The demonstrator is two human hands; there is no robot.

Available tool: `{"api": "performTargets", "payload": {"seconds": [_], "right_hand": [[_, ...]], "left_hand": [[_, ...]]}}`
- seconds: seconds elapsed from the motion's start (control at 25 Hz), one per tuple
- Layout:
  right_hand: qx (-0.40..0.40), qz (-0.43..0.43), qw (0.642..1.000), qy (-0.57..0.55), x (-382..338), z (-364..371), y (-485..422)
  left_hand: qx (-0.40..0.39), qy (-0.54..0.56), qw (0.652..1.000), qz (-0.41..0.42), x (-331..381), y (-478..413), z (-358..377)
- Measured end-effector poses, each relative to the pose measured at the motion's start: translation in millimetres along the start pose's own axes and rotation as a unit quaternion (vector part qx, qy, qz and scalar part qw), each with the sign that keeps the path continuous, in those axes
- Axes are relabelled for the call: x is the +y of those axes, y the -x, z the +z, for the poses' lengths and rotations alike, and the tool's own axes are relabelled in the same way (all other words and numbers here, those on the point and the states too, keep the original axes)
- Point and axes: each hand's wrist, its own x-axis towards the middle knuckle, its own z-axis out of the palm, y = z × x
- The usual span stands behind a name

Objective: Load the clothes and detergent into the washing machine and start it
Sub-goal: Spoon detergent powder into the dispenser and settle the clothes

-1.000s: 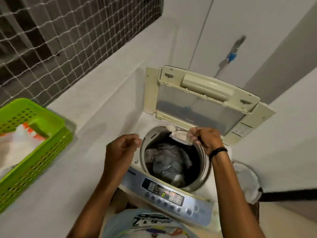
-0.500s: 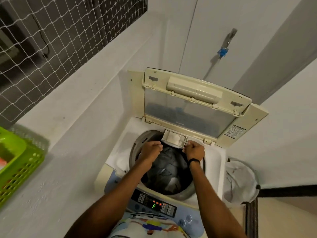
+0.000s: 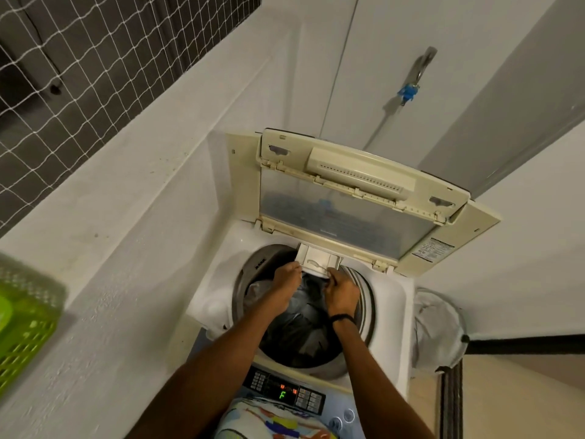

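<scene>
A white top-load washing machine [image 3: 392, 315] stands below me with its cream lid [image 3: 348, 198] folded up. Dark and grey clothes [image 3: 304, 315] fill the drum. A pale detergent drawer [image 3: 318, 259] sticks out over the drum's far rim. My left hand [image 3: 286, 275] grips the drawer's left front corner. My right hand [image 3: 342, 289] grips its right front corner, with a black band on the wrist. The control panel [image 3: 285, 392] at the front shows a green "F" and red digits.
A green plastic basket [image 3: 28, 321] sits on the white ledge [image 3: 110, 248] at the left edge. A white mesh bag [image 3: 438, 331] hangs right of the machine. A tap [image 3: 414, 80] with a blue fitting is on the wall behind. Netting [image 3: 79, 58] covers the window upper left.
My view has shifted right, so the basket slid to the left edge. Both hands moved from above the drum's rim to the drawer's front corners.
</scene>
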Motion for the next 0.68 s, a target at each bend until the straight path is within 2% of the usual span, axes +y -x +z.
{"api": "performTargets", "payload": {"seconds": [0.28,0.4,0.48,0.56,0.68], "right_hand": [[0.069,-0.01,0.997,-0.022,-2.2,-0.9,-0.9],[0.086,0.039,0.994,-0.05,-1.3,-2.7,-3.7],[0.082,0.12,0.983,-0.108,6.5,-4.0,-7.1],[0.064,0.231,0.946,-0.218,9.4,-9.7,-9.1],[0.042,0.331,0.846,-0.417,-2.3,-31.3,-3.9]], "left_hand": [[0.0,0.016,1.0,-0.02,2.2,-4.6,-3.0],[0.002,0.009,1.0,-0.016,1.1,-6.6,-4.3],[-0.009,0.015,1.0,-0.007,3.0,-4.2,-7.1],[-0.021,0.022,0.999,0.009,8.2,4.0,-11.8],[-0.018,0.04,0.999,0.027,18.7,24.2,-23.0]]}}
